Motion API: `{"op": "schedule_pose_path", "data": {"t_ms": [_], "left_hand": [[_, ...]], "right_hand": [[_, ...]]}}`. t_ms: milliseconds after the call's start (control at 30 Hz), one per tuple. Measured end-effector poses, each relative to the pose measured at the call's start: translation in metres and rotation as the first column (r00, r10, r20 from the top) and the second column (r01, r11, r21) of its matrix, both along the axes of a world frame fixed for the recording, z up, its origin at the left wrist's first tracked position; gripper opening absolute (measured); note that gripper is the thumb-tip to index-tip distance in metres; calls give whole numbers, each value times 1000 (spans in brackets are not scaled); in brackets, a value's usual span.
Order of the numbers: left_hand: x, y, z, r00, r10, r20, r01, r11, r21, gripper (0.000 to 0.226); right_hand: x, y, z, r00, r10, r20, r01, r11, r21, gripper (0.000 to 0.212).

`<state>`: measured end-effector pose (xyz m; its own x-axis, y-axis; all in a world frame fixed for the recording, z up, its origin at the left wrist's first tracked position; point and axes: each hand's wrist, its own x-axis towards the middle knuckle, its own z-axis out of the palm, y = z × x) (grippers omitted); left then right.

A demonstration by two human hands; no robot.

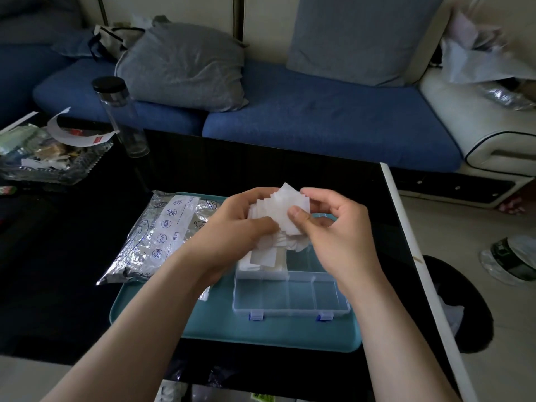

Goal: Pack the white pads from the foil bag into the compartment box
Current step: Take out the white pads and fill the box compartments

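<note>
Both my hands hold a fanned stack of white pads (285, 210) above the far half of the clear compartment box (301, 297). My left hand (240, 227) grips the stack from below and the left. My right hand (333, 227) pinches the top pad with thumb and fingers. More white pads (265, 261) lie in the box's far left compartment. The near compartments show nothing inside. The silver foil bag (162, 239) lies flat to the left, partly on the teal tray (261, 335) that bears the box.
The tray sits on a black table with a white right edge (406, 242). A clear bottle (121, 117) with a black cap and a cluttered glass dish (49, 161) stand at the far left. A blue sofa runs behind. A black bin (461, 309) sits on the floor right.
</note>
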<state>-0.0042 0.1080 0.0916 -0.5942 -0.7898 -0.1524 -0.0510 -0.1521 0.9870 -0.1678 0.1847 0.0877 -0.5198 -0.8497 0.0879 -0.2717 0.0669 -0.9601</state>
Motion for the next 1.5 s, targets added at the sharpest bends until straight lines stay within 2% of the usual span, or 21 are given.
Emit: {"op": "schedule_pose_path", "data": {"t_ms": [267,500,767,1067,1133,1200,1267,1333,1400,1500], "left_hand": [[-2,2,0,995,83,51,-79,993,-82,44],[-4,3,0,994,104,-10,-104,995,5,40],[-4,7,1,989,146,-39,-143,988,64,38],[-3,12,1,971,228,-74,-224,973,57,37],[-3,13,0,961,261,-85,-256,964,68,38],[-3,15,-1,956,280,-93,-273,959,78,37],[-3,17,-2,950,294,-105,-285,954,91,36],[-5,19,-3,947,300,-118,-289,952,101,36],[-6,21,-2,945,299,-132,-286,952,111,36],[-6,24,-1,948,285,-141,-271,956,114,36]], "right_hand": [[4,3,4,999,30,-16,-30,999,-28,40],[7,3,9,986,24,167,-23,1000,-9,23],[7,3,10,956,-160,247,165,986,1,12],[11,8,11,949,-188,252,187,982,30,15],[10,9,13,916,-214,340,213,976,40,18],[10,9,17,841,-225,492,224,973,62,16],[13,9,20,756,-198,624,187,979,84,15],[19,9,24,721,-159,675,133,987,90,13],[22,10,25,761,-155,630,132,988,85,12],[25,13,24,905,-152,398,130,988,82,14]]}}
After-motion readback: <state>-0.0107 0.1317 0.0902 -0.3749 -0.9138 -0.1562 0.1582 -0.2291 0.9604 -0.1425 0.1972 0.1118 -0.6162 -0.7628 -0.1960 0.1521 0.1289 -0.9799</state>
